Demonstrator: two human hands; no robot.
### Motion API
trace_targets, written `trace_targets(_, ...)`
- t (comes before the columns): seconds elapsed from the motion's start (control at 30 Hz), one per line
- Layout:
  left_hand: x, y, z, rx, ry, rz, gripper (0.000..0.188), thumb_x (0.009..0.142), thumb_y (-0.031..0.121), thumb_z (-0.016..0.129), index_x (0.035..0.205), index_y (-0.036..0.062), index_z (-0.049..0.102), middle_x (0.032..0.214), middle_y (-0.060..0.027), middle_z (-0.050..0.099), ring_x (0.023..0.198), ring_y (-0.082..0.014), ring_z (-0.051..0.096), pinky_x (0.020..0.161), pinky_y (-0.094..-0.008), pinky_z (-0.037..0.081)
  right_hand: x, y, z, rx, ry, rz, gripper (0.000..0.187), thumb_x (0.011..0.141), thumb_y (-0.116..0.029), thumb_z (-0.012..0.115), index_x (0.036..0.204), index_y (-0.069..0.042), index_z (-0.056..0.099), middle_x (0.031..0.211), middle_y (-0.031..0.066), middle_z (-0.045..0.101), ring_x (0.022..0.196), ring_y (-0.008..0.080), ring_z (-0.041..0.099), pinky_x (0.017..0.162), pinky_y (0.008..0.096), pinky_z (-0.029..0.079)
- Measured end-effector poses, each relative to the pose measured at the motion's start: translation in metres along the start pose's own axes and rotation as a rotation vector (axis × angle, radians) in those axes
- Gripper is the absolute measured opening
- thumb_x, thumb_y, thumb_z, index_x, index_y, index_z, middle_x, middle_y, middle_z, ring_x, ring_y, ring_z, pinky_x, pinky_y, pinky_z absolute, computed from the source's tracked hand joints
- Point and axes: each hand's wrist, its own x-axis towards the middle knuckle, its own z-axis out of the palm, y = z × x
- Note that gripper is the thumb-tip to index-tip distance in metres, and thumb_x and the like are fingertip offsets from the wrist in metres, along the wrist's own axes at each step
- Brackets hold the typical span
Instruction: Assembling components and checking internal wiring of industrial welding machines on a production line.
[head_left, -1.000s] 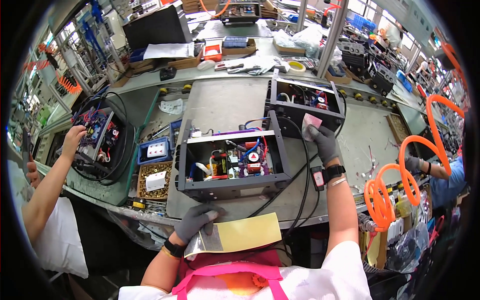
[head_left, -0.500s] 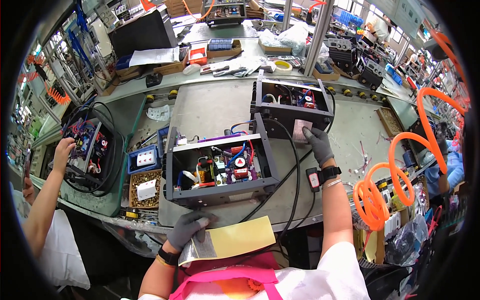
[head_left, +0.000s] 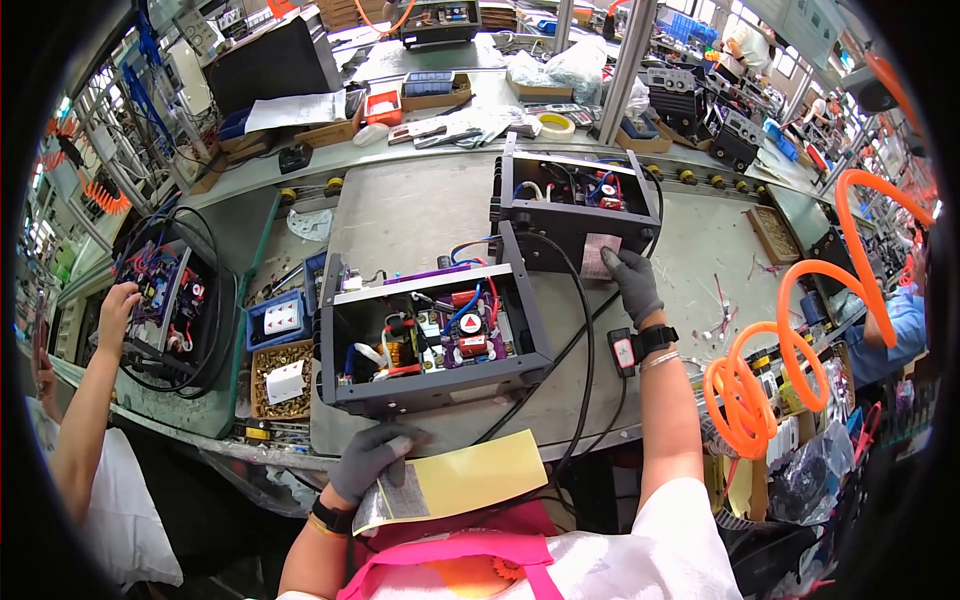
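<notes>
My left hand (head_left: 372, 462), gloved in grey, is closed on the left end of a yellow label backing sheet (head_left: 482, 470) at the bench's front edge. A printed patch shows beside its fingers. My right hand (head_left: 636, 286), also gloved, pinches the lower right edge of a small pale printed label (head_left: 598, 256). This label lies against the dark front panel of the farther open metal case (head_left: 545, 238); whether it is stuck there I cannot tell. Nearer, to the left, another open case (head_left: 470, 385) with wires and circuit parts stands between my hands.
Black cables (head_left: 583, 370) run beside the cases. Left are a box of brass fittings (head_left: 262, 400) and a blue bin (head_left: 252, 325). A co-worker's hand (head_left: 118, 305) touches another open unit (head_left: 180, 290) farther left. An orange coiled hose (head_left: 745, 400) hangs at right.
The whole view has shifted slightly, with the bench items a little further left and up. Both hands keep their holds on the sheet and the label.
</notes>
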Motion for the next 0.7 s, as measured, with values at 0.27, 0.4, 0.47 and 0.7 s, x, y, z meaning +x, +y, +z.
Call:
trace_targets(0.27, 0.0010, -0.0036, -0.0013, 0.001, 0.004, 0.013, 0.031, 0.092, 0.019, 0.052, 0.111, -0.0034, 0.064, 0.061, -0.0027, 0.058, 0.050, -0.0073, 0.052, 0.052, -0.0199, 0.040, -0.0008, -0.0048, 0.0007, -0.058, 0.006, 0.011, 0.040, 0.086, -0.031, 0.069, 0.104, 0.004, 0.068, 0.090, 0.0035, 0.067, 0.081, 0.0085, 0.055, 0.076, 0.0244, 0.043)
trace_targets(0.4, 0.0011, -0.0045, -0.0021, 0.023, 0.001, 0.020, 0.031, 0.092, 0.019, 0.052, 0.110, -0.0040, 0.063, 0.061, -0.0022, 0.058, 0.051, -0.0071, 0.052, 0.053, -0.0195, 0.041, -0.0009, -0.0074, 0.0016, -0.066, -0.010, 0.026, 0.042, 0.086, -0.033, 0.068, 0.104, 0.004, 0.067, 0.089, 0.0035, 0.067, 0.081, 0.0087, 0.055, 0.075, 0.0243, 0.043)
trace_targets(0.47, 0.0012, -0.0044, -0.0023, 0.022, -0.001, 0.027, 0.031, 0.093, 0.019, 0.051, 0.110, -0.0042, 0.063, 0.061, -0.0021, 0.058, 0.051, -0.0070, 0.052, 0.053, -0.0195, 0.041, -0.0003, -0.0071, 0.0016, -0.094, 0.006, 0.020, 0.043, 0.085, -0.034, 0.068, 0.104, 0.005, 0.068, 0.088, 0.0038, 0.067, 0.080, 0.0091, 0.055, 0.075, 0.0247, 0.043)
trace_targets(0.7, 0.0014, -0.0046, -0.0029, 0.028, -0.012, 0.038, 0.031, 0.093, 0.019, 0.051, 0.110, -0.0040, 0.063, 0.061, -0.0022, 0.058, 0.050, -0.0069, 0.052, 0.053, -0.0196, 0.041, 0.0047, 0.0016, 0.0009, -0.100, 0.020, -0.010, 0.043, 0.085, -0.035, 0.068, 0.102, 0.004, 0.068, 0.086, 0.0043, 0.067, 0.078, 0.0099, 0.055, 0.073, 0.0258, 0.044)
